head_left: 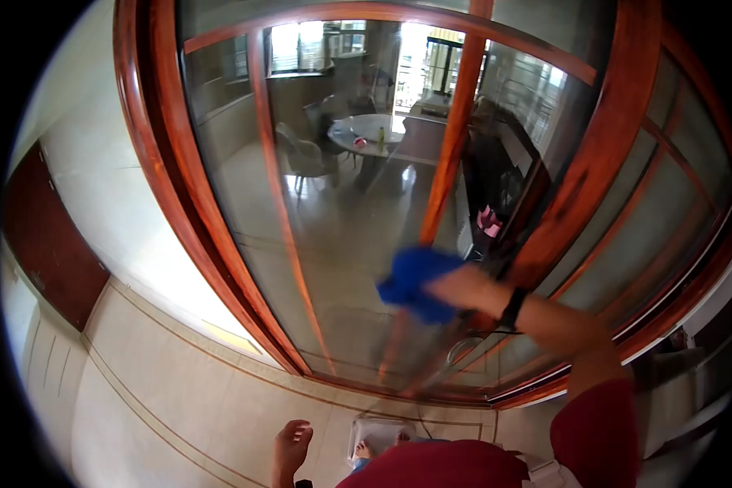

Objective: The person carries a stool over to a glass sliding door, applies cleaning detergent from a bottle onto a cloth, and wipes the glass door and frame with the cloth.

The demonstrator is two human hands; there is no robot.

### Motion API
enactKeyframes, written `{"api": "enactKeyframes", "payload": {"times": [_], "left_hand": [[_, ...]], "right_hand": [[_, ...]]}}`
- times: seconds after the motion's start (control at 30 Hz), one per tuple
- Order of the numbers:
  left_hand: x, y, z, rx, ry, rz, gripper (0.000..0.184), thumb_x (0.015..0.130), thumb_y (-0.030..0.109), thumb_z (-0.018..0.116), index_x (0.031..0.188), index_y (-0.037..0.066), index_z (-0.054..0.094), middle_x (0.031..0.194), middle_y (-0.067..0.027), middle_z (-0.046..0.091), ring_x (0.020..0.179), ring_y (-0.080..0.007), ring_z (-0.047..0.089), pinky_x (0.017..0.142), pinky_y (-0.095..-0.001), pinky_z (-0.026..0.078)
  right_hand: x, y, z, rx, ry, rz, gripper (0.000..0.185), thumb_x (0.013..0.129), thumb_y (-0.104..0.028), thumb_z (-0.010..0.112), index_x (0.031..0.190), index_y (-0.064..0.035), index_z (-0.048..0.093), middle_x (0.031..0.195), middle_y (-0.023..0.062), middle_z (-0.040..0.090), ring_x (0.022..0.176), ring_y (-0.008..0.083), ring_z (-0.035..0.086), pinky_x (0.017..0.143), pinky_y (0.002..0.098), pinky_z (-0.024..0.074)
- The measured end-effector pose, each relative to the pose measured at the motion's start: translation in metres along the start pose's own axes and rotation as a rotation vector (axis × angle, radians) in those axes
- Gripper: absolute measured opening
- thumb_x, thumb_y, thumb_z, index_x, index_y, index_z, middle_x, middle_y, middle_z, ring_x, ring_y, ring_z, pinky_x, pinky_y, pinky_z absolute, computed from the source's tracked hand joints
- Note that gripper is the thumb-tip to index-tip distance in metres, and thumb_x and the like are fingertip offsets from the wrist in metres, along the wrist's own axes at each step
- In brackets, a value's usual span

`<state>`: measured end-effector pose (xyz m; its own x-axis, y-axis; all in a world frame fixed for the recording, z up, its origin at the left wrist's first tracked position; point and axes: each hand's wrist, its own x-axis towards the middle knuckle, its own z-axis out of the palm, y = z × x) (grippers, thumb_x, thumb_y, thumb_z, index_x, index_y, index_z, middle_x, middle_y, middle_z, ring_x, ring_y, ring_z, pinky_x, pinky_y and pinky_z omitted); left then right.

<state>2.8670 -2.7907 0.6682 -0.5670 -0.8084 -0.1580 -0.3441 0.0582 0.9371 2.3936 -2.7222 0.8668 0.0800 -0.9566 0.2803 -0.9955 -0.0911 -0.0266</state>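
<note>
A blue cloth (421,285) is pressed to or held just before the glass door (342,268), at the lower middle of the pane. My right hand (464,289), blurred by motion, is closed on the cloth, with a black band on the wrist. My left hand (295,439) hangs low at the bottom of the view, away from the door, its fingers loosely curled and apart with nothing in them. Reddish wooden strips (451,146) divide the glass.
Beneath my feet is a small whitish stool or platform (374,431). Wooden door frames (150,163) curve round the glass. Through the pane show a round table (366,130) and a chair (305,154). A brown door (49,236) stands at the left.
</note>
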Motion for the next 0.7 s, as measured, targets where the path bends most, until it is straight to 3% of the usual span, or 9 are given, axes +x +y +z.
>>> {"api": "enactKeyframes", "payload": {"times": [0.07,0.1,0.13,0.3,0.4,0.47,0.53,0.57,0.7], "left_hand": [[-0.001,0.012,0.006,0.057,-0.082,-0.025,0.025,0.085,0.015,0.065,0.107,0.002,0.061,0.088,-0.0059,0.067,0.081,-0.0157,0.063,0.070,-0.0289,0.050],[-0.002,0.014,0.009,0.060,-0.132,-0.083,0.026,0.084,0.013,0.066,0.107,0.003,0.061,0.093,-0.0072,0.067,0.086,-0.0186,0.063,0.075,-0.0319,0.050],[-0.003,0.018,0.010,0.068,-0.184,-0.136,0.027,0.082,0.012,0.067,0.108,0.003,0.061,0.099,-0.0085,0.067,0.092,-0.0215,0.063,0.080,-0.0349,0.050],[0.004,0.036,0.023,0.261,-0.272,0.012,0.027,0.089,0.024,0.064,0.111,0.010,0.063,0.089,-0.0126,0.068,0.076,-0.0201,0.063,0.068,-0.0317,0.051],[0.031,0.066,0.042,0.265,-0.286,0.115,0.025,0.088,0.022,0.064,0.110,0.009,0.064,0.090,-0.0122,0.068,0.075,-0.0202,0.063,0.067,-0.0318,0.051],[0.054,0.098,0.064,0.253,-0.327,0.281,0.024,0.089,0.018,0.064,0.110,0.009,0.063,0.090,-0.0111,0.068,0.075,-0.0194,0.063,0.066,-0.0311,0.051],[0.079,0.130,0.093,0.235,-0.417,0.517,0.024,0.089,0.012,0.063,0.113,0.008,0.062,0.090,-0.0097,0.068,0.077,-0.0177,0.063,0.065,-0.0297,0.051],[0.091,0.133,0.114,-0.019,-0.518,0.320,0.029,0.088,0.005,0.062,0.117,0.009,0.059,0.092,-0.0073,0.067,0.081,-0.0141,0.063,0.064,-0.0271,0.052],[0.092,0.223,0.176,0.066,-0.578,0.411,0.038,0.087,0.003,0.063,0.123,0.007,0.053,0.107,-0.0102,0.064,0.093,-0.0195,0.062,0.075,-0.0327,0.052]], "right_hand": [[-0.047,-0.006,0.031,0.168,-0.239,0.099,0.035,0.091,-0.023,0.048,0.124,-0.0111,0.055,0.123,0.0130,0.058,0.106,0.0306,0.058,0.090,0.0367,0.0473],[-0.076,0.019,0.082,-0.019,0.037,-0.101,0.023,0.082,-0.015,0.054,0.100,-0.0139,0.069,0.099,0.0101,0.067,0.090,0.0275,0.065,0.080,0.0353,0.0521],[-0.084,0.028,0.084,-0.180,-0.109,-0.111,0.020,0.082,-0.014,0.054,0.095,-0.0143,0.070,0.094,0.0095,0.067,0.084,0.0257,0.066,0.074,0.0350,0.0526],[-0.085,-0.004,-0.102,-0.308,-0.056,0.152,0.018,0.083,-0.014,0.053,0.094,-0.0131,0.067,0.086,0.0073,0.067,0.081,0.0243,0.065,0.066,0.0361,0.0523],[-0.096,0.014,-0.204,-0.634,0.431,0.298,0.011,0.083,-0.020,0.055,0.077,-0.0129,0.062,0.077,0.0094,0.063,0.071,0.0289,0.063,0.059,0.0394,0.0496],[-0.096,0.013,-0.274,-0.404,0.737,0.700,0.020,0.088,-0.021,0.051,0.085,-0.0040,0.061,0.078,0.0196,0.061,0.077,0.0387,0.061,0.064,0.0445,0.0486],[-0.097,0.057,-0.342,-0.605,1.100,0.443,0.032,0.088,-0.022,0.048,0.108,0.0017,0.057,0.089,0.0275,0.061,0.087,0.0443,0.059,0.076,0.0472,0.0478],[-0.093,0.083,-0.371,-0.695,1.262,0.379,0.032,0.088,-0.021,0.045,0.109,0.0006,0.057,0.091,0.0298,0.061,0.091,0.0471,0.057,0.082,0.0493,0.0453],[-0.094,0.127,-0.460,-0.425,1.522,0.733,0.039,0.078,-0.029,0.050,0.105,-0.0024,0.060,0.101,0.0289,0.060,0.097,0.0468,0.055,0.089,0.0525,0.0420]]}}
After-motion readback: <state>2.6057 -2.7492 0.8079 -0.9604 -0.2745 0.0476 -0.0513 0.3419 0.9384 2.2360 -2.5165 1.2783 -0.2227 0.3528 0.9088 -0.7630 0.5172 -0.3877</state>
